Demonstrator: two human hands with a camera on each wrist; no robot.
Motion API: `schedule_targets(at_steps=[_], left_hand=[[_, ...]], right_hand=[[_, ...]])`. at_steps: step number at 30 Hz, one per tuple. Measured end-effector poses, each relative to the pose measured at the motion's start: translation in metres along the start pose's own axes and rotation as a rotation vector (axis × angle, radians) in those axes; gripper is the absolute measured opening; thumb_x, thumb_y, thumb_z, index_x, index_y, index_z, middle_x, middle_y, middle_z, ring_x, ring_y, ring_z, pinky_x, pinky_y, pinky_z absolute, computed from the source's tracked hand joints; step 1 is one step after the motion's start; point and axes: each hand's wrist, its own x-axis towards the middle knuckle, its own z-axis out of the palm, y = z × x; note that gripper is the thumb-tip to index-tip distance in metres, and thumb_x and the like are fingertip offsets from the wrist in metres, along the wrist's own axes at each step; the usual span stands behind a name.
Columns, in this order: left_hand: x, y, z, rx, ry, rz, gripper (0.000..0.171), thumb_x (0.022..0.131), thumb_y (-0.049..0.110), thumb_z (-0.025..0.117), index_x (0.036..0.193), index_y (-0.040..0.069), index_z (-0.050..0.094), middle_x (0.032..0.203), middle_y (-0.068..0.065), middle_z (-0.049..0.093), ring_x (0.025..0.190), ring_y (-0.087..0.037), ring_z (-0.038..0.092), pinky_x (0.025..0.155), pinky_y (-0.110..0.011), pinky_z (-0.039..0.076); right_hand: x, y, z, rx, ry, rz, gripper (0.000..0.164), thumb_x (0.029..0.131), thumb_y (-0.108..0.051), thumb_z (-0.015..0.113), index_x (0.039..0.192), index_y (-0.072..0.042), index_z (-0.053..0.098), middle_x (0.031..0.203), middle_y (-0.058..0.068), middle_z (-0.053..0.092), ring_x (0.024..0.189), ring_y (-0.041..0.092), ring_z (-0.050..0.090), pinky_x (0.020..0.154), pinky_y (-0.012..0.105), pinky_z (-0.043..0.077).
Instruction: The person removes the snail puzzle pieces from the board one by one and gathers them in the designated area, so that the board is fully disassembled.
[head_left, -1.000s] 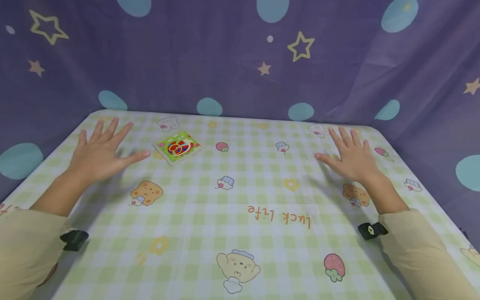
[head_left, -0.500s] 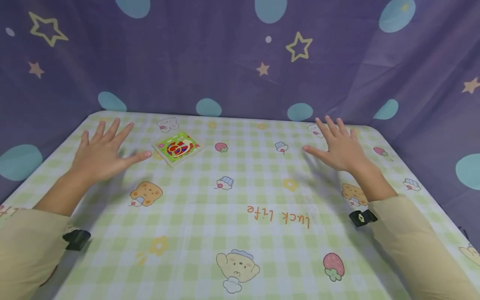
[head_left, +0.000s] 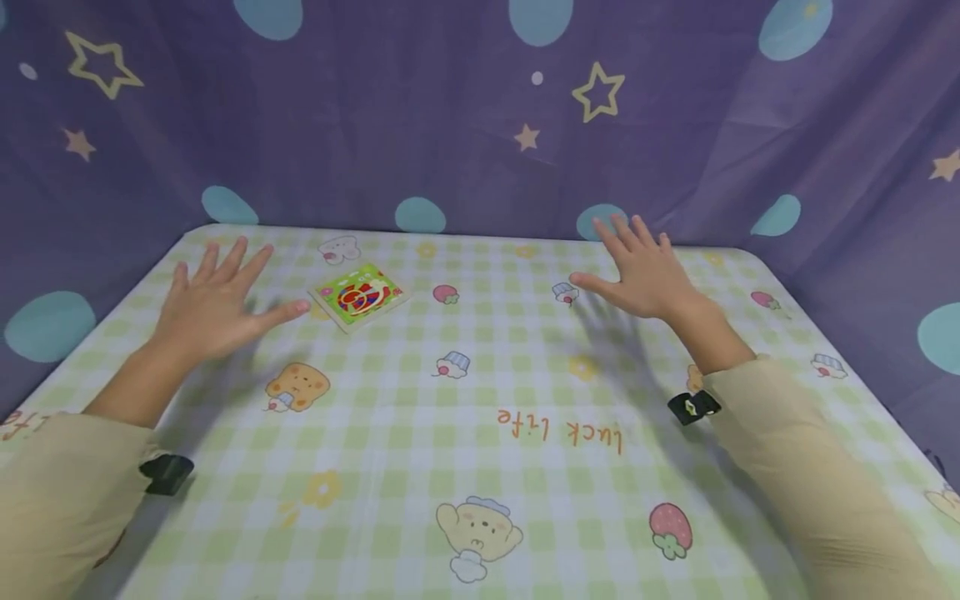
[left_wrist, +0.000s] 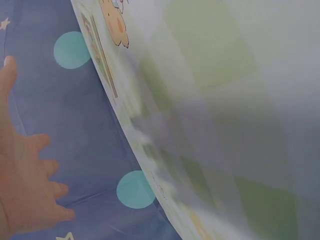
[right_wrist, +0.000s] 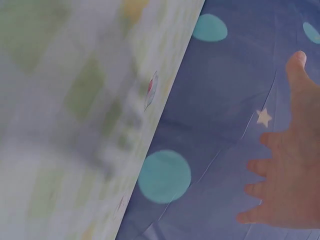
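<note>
A small square picture puzzle board (head_left: 358, 297), green with a red and blue snail-like figure, lies flat toward the back left of the table. My left hand (head_left: 213, 312) hovers to its left with fingers spread, the thumb tip close to the board's left corner in the head view. My right hand (head_left: 641, 271) is held above the back right part of the table, fingers spread and holding nothing. Each wrist view shows its hand, left (left_wrist: 25, 185) and right (right_wrist: 290, 170), raised over the tabletop with a shadow cast below.
A green and white checked tablecloth (head_left: 390, 433) with printed cartoon figures covers the table. Behind and at the sides hangs a purple curtain (head_left: 420, 108) with stars and teal dots. A dark wrist strap (head_left: 693, 407) sits at the right cuff.
My right hand has moved left and slightly toward the back, fingers still spread. The left hand has stayed almost where it was, and the puzzle board has not moved.
</note>
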Motion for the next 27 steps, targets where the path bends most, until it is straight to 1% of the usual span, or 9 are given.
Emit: schedule_targets(at_steps=[4, 9, 13, 16, 20, 24, 27], left_hand=[[0.0, 0.001, 0.001, -0.012, 0.008, 0.002, 0.098, 0.087, 0.075, 0.039, 0.156, 0.017, 0.0, 0.16, -0.02, -0.008, 0.146, -0.049, -0.01, 0.11, -0.075, -0.006], [0.002, 0.004, 0.002, -0.028, 0.02, 0.006, 0.098, 0.086, 0.075, 0.041, 0.156, 0.016, 0.005, 0.161, -0.021, 0.001, 0.147, -0.049, -0.002, 0.112, -0.072, -0.005], [0.003, 0.007, 0.0, -0.03, 0.047, 0.01, 0.098, 0.086, 0.075, 0.042, 0.156, 0.014, 0.009, 0.161, -0.022, 0.008, 0.147, -0.049, 0.005, 0.114, -0.071, -0.002], [0.004, 0.01, -0.001, -0.025, 0.076, 0.012, 0.097, 0.086, 0.074, 0.043, 0.155, 0.012, 0.015, 0.16, -0.023, 0.015, 0.146, -0.049, 0.012, 0.114, -0.071, 0.003], [0.005, 0.013, -0.001, -0.019, 0.097, 0.019, 0.095, 0.085, 0.073, 0.044, 0.153, 0.01, 0.022, 0.157, -0.024, 0.022, 0.143, -0.05, 0.02, 0.112, -0.071, 0.012], [0.006, 0.017, -0.001, -0.01, 0.101, 0.019, 0.093, 0.086, 0.072, 0.045, 0.152, 0.009, 0.027, 0.156, -0.025, 0.027, 0.141, -0.048, 0.026, 0.111, -0.068, 0.02], [0.007, 0.021, -0.002, -0.007, 0.101, 0.016, 0.091, 0.086, 0.071, 0.046, 0.15, 0.008, 0.031, 0.155, -0.025, 0.029, 0.14, -0.048, 0.028, 0.11, -0.068, 0.023]], right_hand=[[0.011, -0.013, 0.0, 0.017, -0.033, -0.032, 0.095, 0.085, -0.08, 0.031, 0.156, -0.025, -0.001, 0.164, 0.014, 0.0, 0.15, 0.041, -0.004, 0.117, 0.069, 0.002], [0.022, -0.031, -0.002, 0.027, -0.08, -0.072, 0.092, 0.086, -0.079, 0.031, 0.156, -0.027, -0.001, 0.164, 0.011, 0.0, 0.151, 0.041, -0.003, 0.118, 0.067, 0.005], [0.03, -0.044, -0.006, 0.034, -0.101, -0.095, 0.091, 0.087, -0.079, 0.031, 0.156, -0.027, 0.0, 0.165, 0.008, -0.001, 0.151, 0.037, -0.003, 0.119, 0.065, 0.005], [0.037, -0.053, -0.007, 0.035, -0.112, -0.119, 0.092, 0.086, -0.079, 0.032, 0.156, -0.027, 0.001, 0.165, 0.007, -0.001, 0.152, 0.035, -0.004, 0.12, 0.063, 0.004], [0.044, -0.062, -0.009, 0.033, -0.121, -0.151, 0.091, 0.087, -0.077, 0.035, 0.156, -0.027, 0.003, 0.165, 0.007, 0.001, 0.152, 0.033, -0.004, 0.121, 0.062, 0.004], [0.051, -0.073, -0.01, 0.037, -0.125, -0.184, 0.091, 0.087, -0.075, 0.038, 0.156, -0.026, 0.005, 0.165, 0.007, 0.003, 0.153, 0.032, -0.002, 0.122, 0.059, 0.006], [0.057, -0.083, -0.01, 0.044, -0.136, -0.206, 0.09, 0.087, -0.075, 0.038, 0.156, -0.027, 0.007, 0.165, 0.006, 0.005, 0.153, 0.029, -0.002, 0.123, 0.056, 0.006]])
